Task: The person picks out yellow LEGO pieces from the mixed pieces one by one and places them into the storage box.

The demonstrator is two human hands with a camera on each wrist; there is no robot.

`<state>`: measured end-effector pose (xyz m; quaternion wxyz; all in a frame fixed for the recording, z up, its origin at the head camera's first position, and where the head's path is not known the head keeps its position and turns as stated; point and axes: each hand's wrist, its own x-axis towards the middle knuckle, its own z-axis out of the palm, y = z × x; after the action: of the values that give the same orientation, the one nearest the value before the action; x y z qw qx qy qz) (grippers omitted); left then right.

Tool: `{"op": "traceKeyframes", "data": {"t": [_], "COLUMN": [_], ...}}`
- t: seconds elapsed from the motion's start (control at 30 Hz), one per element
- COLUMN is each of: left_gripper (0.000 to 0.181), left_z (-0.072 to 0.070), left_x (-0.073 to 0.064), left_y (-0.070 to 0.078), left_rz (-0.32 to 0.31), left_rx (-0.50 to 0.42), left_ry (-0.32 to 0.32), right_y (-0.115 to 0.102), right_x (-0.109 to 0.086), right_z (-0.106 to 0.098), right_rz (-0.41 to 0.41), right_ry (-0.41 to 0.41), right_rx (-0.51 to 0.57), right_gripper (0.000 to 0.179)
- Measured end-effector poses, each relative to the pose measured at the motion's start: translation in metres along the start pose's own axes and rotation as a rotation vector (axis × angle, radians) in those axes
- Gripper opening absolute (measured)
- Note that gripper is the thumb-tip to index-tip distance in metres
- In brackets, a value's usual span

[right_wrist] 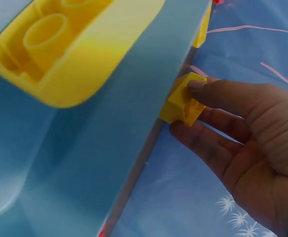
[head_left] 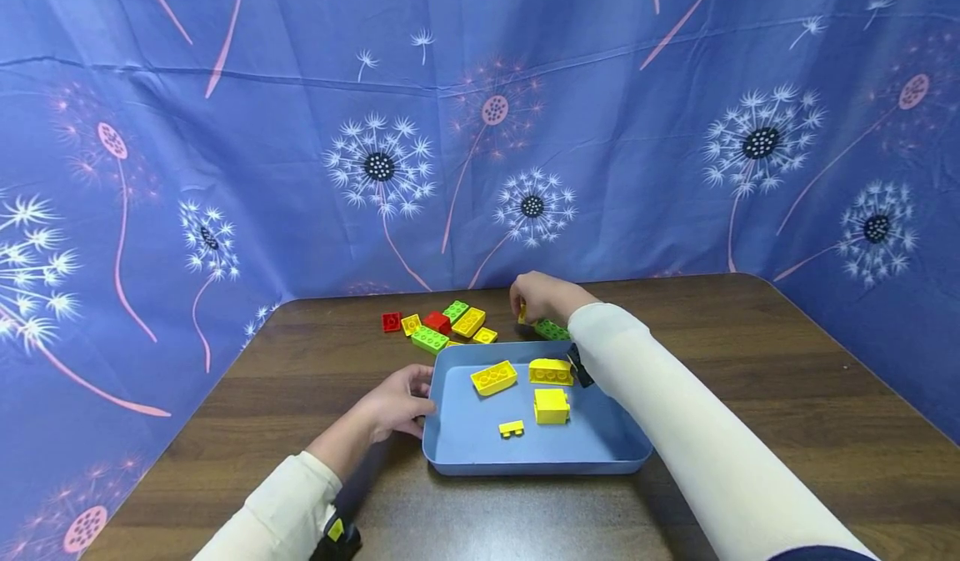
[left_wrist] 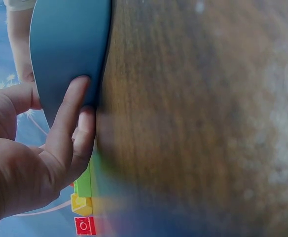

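The left hand grips the near-left side of a shallow blue-grey rectangular tray, thumb at the rim and fingers against the outer wall. The right hand reaches across, just beyond the far rim, thumb and fingertips pinching a small yellow plastic toy brick. A dark green studded brick sits below that hand, partly covered. The cream right sleeve crosses the tray's far right corner and hides it from me. Inside lie a long yellow brick with hollow tubes, an arched yellow brick, a blocky yellow brick and a narrow yellow brick. Past the far left corner is a loose cluster of red, yellow and lime-green bricks, one yellow piece half-hidden by the rim. All rest on a brown wood-grain table, before a blue cloth printed with dandelions.
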<state>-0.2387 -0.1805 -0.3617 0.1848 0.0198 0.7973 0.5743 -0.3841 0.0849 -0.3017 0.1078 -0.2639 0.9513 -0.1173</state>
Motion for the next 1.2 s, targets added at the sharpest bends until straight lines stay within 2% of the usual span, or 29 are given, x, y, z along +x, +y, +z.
{"op": "traceKeyframes", "data": {"t": [0.3, 0.7, 0.93, 1.2], "left_gripper": [0.064, 0.063, 0.064, 0.063], "left_z": [-0.001, 0.000, 0.000, -0.001], "left_x": [0.000, -0.001, 0.000, 0.000], "left_y": [-0.001, -0.001, -0.001, -0.002], "left_rz": [0.006, 0.007, 0.011, 0.024], "left_rx": [-0.004, 0.011, 0.012, 0.001], "left_ry": [-0.007, -0.001, -0.013, -0.017], "right_y": [-0.001, -0.015, -0.023, -0.040], "right_x": [-0.011, -0.037, -0.060, -0.081], "right_z": [-0.011, -0.017, -0.011, -0.003], "right_rz": [-0.153, -0.226, -0.312, -0.456], "right_ry": [0.035, 0.051, 0.038, 0.010], "right_rx": [-0.036, 0.012, 0.022, -0.037], "right_gripper": [0.018, 0.013, 0.015, 0.015]}}
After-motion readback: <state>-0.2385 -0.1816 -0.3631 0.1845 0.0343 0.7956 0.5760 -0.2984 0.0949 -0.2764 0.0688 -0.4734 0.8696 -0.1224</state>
